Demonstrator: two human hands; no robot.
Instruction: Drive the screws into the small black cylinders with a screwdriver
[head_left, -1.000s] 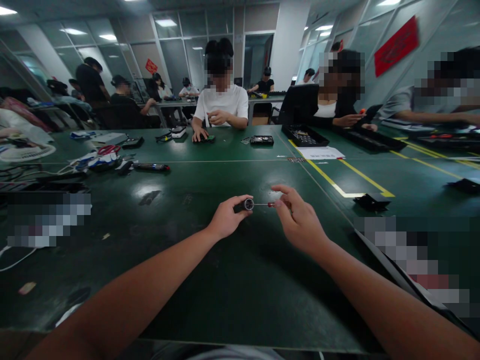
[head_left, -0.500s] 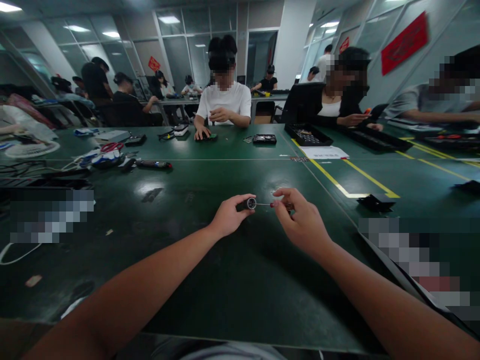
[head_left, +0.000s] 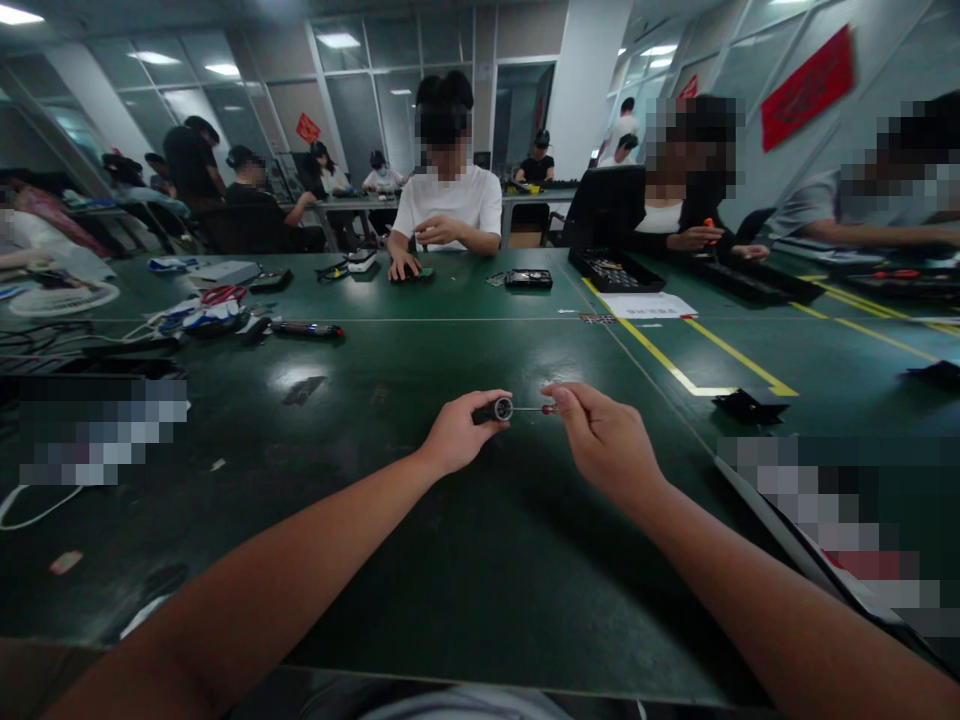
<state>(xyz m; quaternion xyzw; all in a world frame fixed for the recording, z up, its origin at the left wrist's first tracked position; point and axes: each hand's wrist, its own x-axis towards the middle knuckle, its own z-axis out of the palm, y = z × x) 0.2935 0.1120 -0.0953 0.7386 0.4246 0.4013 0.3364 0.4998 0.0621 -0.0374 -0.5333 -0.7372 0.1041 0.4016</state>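
My left hand [head_left: 459,435] pinches a small black cylindrical part [head_left: 493,409] with a round, silvery end facing me. My right hand [head_left: 611,435] is closed around the handle of a thin screwdriver [head_left: 534,409], most of which the fingers cover. Its metal shaft points left, and the tip meets the side of the cylindrical part near the round end. Whether the tip sits in a screw is too small to tell. Both hands are raised over the green table [head_left: 450,560].
At the left lie a dark pen-shaped tool [head_left: 307,329], red-handled scissors [head_left: 223,294] and cables. A black bracket [head_left: 750,405] rests at the right, near yellow tape lines. Across the table a person in white [head_left: 450,210] works, with a black parts tray [head_left: 616,270] beside.
The fingers of my right hand have closed and turned around the screwdriver handle. My left hand and the cylindrical part stay almost still. A co-worker at the right has raised an orange tool.
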